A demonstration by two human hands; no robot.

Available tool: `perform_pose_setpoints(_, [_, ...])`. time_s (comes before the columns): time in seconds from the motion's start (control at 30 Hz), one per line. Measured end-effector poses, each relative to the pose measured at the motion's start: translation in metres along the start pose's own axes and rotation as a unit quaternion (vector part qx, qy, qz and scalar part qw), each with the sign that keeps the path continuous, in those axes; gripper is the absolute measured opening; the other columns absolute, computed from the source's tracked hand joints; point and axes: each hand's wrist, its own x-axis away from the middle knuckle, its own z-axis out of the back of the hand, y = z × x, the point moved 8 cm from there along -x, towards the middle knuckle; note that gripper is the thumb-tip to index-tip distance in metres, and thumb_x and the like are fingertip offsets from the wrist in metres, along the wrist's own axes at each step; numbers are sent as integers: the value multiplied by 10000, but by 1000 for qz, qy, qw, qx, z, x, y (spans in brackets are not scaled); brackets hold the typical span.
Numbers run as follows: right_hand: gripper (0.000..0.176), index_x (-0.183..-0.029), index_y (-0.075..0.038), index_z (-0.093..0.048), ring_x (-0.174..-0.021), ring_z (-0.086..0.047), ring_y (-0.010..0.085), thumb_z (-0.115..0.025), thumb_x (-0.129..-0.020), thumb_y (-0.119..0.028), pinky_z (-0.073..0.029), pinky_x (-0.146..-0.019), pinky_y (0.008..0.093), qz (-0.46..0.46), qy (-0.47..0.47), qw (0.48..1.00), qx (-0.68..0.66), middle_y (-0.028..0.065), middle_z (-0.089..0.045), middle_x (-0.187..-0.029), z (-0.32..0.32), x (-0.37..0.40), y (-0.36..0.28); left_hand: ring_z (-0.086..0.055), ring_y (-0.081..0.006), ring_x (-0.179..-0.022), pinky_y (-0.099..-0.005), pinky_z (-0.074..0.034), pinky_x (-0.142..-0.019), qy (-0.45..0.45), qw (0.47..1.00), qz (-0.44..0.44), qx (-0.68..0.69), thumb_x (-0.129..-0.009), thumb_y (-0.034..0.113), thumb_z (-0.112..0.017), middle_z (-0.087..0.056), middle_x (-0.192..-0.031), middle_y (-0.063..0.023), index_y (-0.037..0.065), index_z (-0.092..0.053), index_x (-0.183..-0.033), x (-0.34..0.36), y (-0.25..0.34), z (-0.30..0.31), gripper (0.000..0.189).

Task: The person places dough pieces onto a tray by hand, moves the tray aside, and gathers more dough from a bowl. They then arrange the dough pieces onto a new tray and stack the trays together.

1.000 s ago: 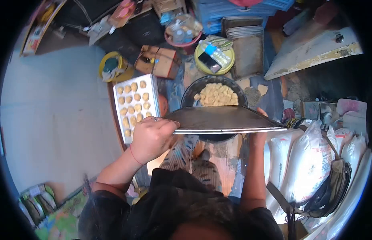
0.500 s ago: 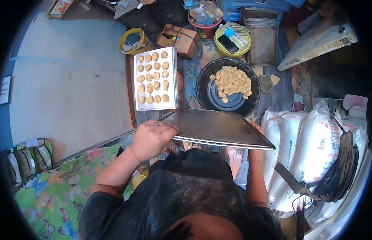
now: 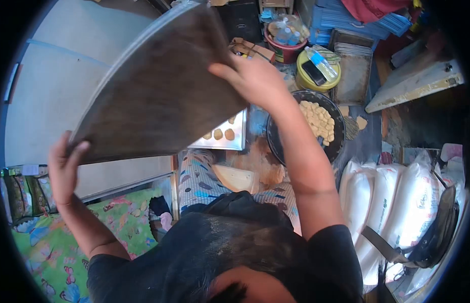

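Note:
A large dark metal tray (image 3: 154,91) is held up and tilted, close to the camera at the upper left. My left hand (image 3: 65,164) grips its lower left corner, thumb on the face. Across from it, my right hand (image 3: 252,81) holds the tray's right edge. Behind and below the tray, part of a white-lined tray (image 3: 222,143) with dough pieces (image 3: 217,134) shows; the rest is hidden. Right of that stands a black basin (image 3: 274,134) with many dough lumps (image 3: 318,118), partly covered by my right forearm.
A yellow bucket (image 3: 333,83) carries a phone and bottle. Stacked trays (image 3: 352,76) stand beside it. White sacks (image 3: 386,202) and a black bag (image 3: 442,227) are at the right. Butterfly-patterned cloth (image 3: 118,222) lies at the lower left, below a pale panel (image 3: 53,101).
The dark tray has been raised from in front of my body to the upper left and tilted, now covering much of the dough tray. Both hands moved with it. The view has shifted somewhat.

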Motion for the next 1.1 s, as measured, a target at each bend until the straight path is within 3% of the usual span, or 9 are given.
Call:
perform_pose_setpoints(0.07, [631, -1002, -66, -655, -931, -616, 387, -450, -852, -644, -476, -802, 461, 45, -8, 998, -45, 217, -659, -941, -55, -69, -29, -520, -77, -849, -232, -426, -794, 102, 994, 0, 40, -873, 112, -659, -606, -892, 7, -27, -594, -1081, -13, -50, 41, 258])
perform_pose_setpoints(0.17, [643, -1158, -55, -599, -998, -611, 372, -484, -856, -611, -464, -878, 426, 54, 19, 995, -79, 218, -650, -1030, -127, -129, -35, -507, -71, -830, -223, -416, -761, 52, 998, 27, -18, -892, 129, -625, -602, -878, 8, -36, -593, -1048, -50, -103, 54, 229])
perform_pose_setpoints(0.27, [622, -1236, -68, -566, -1030, -613, 352, -521, -866, -565, -458, -910, 402, 96, 59, 988, -103, 213, -630, -1123, -194, -157, -1, -474, -69, -758, -242, -406, -690, 88, 995, 19, -48, -900, 173, -602, -570, -804, 5, -48, -582, -960, -83, -167, 20, 229])
perform_pose_setpoints(0.33, [613, -1260, -69, -537, -1131, -557, 335, -508, -879, -548, -436, -948, 404, 35, 4, 994, -102, 188, -597, -1197, -234, -149, 42, -475, -77, -755, -253, -417, -685, 86, 994, 33, -55, -894, 190, -612, -570, -788, -6, -53, -588, -949, -107, -232, -22, 251])
perform_pose_setpoints(0.47, [544, -1255, -63, -535, -1113, -558, 349, -537, -896, -471, -442, -931, 401, -18, -7, 999, -33, 190, -591, -1184, -287, -99, 126, -631, -255, -774, -361, -468, -721, 136, 980, 39, -141, -846, 270, -657, -660, -851, -214, -74, -614, -976, -150, -337, -142, 370])
perform_pose_setpoints(0.57, [514, -1240, -51, -538, -1095, -557, 362, -563, -891, -428, -444, -922, 409, 4, -13, 1000, 23, 195, -581, -1175, -326, -58, 175, -627, -398, -893, -426, -475, -769, 121, 979, 71, -150, -833, 302, -664, -642, -944, -264, -33, -631, -1038, -174, -409, -238, 394])
perform_pose_setpoints(0.93, [425, -1189, -24, -555, -1061, -566, 368, -619, -878, -307, -450, -906, 416, -26, 10, 998, 49, 211, -584, -1135, -361, -7, 198, -640, -385, -882, -467, -501, -754, 78, 961, 191, -184, -829, 335, -665, -676, -921, -192, 60, -661, -1070, -145, -528, -397, 365])
perform_pose_setpoints(1.07, [409, -1177, -22, -550, -1047, -572, 363, -626, -873, -284, -460, -884, 412, -30, 3, 998, 48, 202, -583, -1126, -392, 13, 173, -635, -372, -876, -477, -498, -739, 156, 961, 170, -153, -840, 291, -643, -663, -918, -198, 64, -609, -1118, -130, -535, -410, 360])
perform_pose_setpoints(1.1, [409, -1179, -22, -548, -1050, -570, 364, -625, -872, -282, -458, -888, 411, -24, -11, 998, 52, 200, -576, -1135, -399, 16, 162, -608, -338, -976, -447, -488, -800, 206, 965, 113, -121, -840, 223, -624, -631, -1065, -158, 91, -596, -1156, -132, -529, -408, 343])
